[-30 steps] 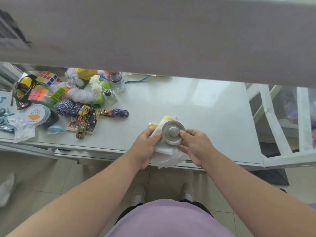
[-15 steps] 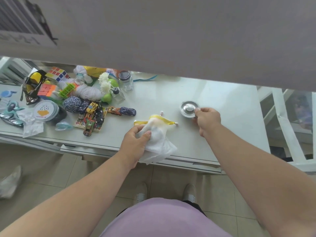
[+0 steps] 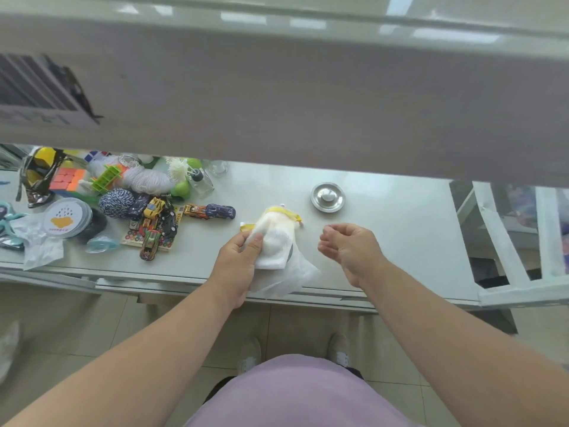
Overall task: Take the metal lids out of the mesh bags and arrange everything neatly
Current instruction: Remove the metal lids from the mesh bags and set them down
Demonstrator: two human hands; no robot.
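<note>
Left hand: the left hand (image 3: 238, 257) grips the white mesh bags (image 3: 277, 251) at their left side, with the thumb on top of the cloth and the fingers under it.
Right hand: the right hand (image 3: 349, 246) is in the air to the right of the bags, empty, with the fingers loosely curled and a gap between it and the cloth.
Mesh bags: they are bunched together near the front edge of the table (image 3: 400, 235); the lower part hangs over the edge. A yellow band (image 3: 289, 212) runs along the top of the bunch. A dark curved shape shows through the cloth, but I cannot tell what it is.
Metal lid: one round metal lid (image 3: 327, 197) lies flat on the table, with its knob up, behind the bags and a little to the right, not touching them.
Left side of table: a heap of small things is there, among them toy cars (image 3: 160, 223), a ball of blue and white string (image 3: 117, 202), a puzzle cube (image 3: 67, 179) and a round white tin (image 3: 63, 218).
Person: a purple garment (image 3: 295, 392) and two shoes on the tile floor are seen below the table edge.
</note>
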